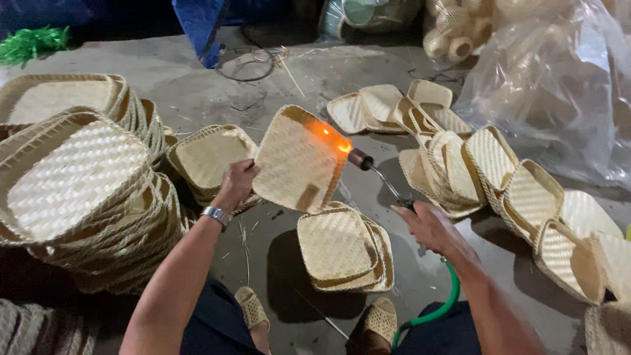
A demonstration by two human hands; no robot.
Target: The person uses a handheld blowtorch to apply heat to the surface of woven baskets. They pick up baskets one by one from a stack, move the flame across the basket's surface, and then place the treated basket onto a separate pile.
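Note:
My left hand (235,183) grips the lower left edge of a square woven bamboo tray (296,161) and holds it tilted up over the floor. My right hand (430,227) holds a gas torch (384,181) with a thin metal neck and a green hose (437,309). An orange flame (332,139) from the torch nozzle licks the upper right part of the tray. A watch sits on my left wrist. Below the held tray lies a small stack of woven trays (345,250).
Tall stacks of woven trays (72,184) stand at the left. A scattered row of trays (486,177) runs along the right. A clear plastic bag (552,85) with woven goods sits at the back right. My feet in woven sandals (378,322) rest on the concrete floor.

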